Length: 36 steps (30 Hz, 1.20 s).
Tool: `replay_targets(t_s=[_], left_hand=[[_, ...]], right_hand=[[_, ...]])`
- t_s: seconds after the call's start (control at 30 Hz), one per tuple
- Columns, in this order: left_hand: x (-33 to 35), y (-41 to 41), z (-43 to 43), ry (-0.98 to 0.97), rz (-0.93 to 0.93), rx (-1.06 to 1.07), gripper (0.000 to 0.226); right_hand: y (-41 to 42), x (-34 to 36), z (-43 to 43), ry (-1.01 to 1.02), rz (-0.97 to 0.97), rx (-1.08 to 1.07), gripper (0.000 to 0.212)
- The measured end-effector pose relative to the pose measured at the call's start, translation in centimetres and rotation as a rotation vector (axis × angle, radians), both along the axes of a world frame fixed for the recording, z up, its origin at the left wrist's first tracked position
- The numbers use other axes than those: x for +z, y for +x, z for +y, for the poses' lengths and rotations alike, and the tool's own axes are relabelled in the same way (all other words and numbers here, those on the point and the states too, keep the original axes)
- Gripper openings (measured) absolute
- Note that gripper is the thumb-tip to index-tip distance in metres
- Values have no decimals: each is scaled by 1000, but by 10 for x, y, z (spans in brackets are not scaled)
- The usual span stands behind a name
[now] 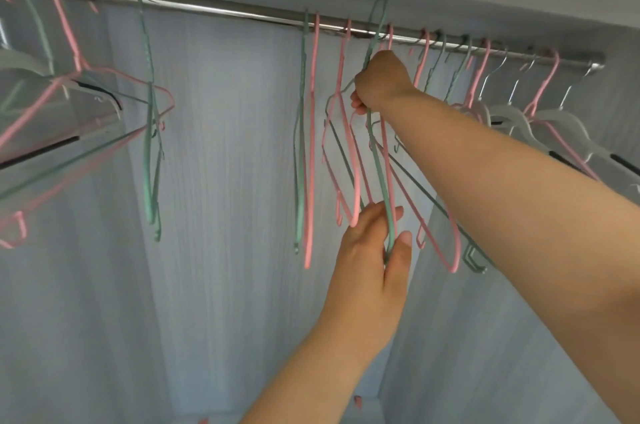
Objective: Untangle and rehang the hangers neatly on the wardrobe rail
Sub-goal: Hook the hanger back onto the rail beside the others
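A steel wardrobe rail (225, 10) runs across the top. Pink and green wire hangers hang from it in groups. I hold one green hanger (375, 146) edge-on in the middle; its hook (379, 7) stands above the rail. My right hand (379, 84) is shut on its neck just under the rail. My left hand (372, 257) pinches its lower end between thumb and fingers. Pink hangers (341, 132) hang tangled right beside it, with another pink hanger (433, 215) and a green hanger (474, 257) slanting under my right forearm.
A green and pink pair (304, 146) hangs straight left of my hands. A lone green hanger (150, 132) hangs further left. At far left a slanted bunch (69, 132) sits tangled. Grey hangers with metal hooks (519, 118) crowd the rail's right end. The wardrobe back panel (225, 181) is pale.
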<state>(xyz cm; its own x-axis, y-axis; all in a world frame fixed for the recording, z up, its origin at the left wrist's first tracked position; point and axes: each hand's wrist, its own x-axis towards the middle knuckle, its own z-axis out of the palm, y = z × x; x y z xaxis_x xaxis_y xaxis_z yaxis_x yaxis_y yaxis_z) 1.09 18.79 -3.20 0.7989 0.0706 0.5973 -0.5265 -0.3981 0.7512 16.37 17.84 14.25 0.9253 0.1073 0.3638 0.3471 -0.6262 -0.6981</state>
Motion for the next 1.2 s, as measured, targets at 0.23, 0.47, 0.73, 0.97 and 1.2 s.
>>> replay_targets(t_s=[0.23,0.47,0.73,0.97,1.2], left_hand=[[-9,6,1,14,48,41,50],[-12,5,-6,57,77,55,45],[-12,-6,-5,62,68,107,66],[-18,-22,-3,-114,-8,233,51],[-12,-32,6,-143,-33,306,34]], right_hand=[[2,-4,-1,-260,7,-23,39],[7,-13,-9,-144,110,63,26],[-63,-18,-31,-339,-341,32,32],[-92,-23,-19,-310,-2,214,31],[-86,-23,-12,-716,-102,62,18]])
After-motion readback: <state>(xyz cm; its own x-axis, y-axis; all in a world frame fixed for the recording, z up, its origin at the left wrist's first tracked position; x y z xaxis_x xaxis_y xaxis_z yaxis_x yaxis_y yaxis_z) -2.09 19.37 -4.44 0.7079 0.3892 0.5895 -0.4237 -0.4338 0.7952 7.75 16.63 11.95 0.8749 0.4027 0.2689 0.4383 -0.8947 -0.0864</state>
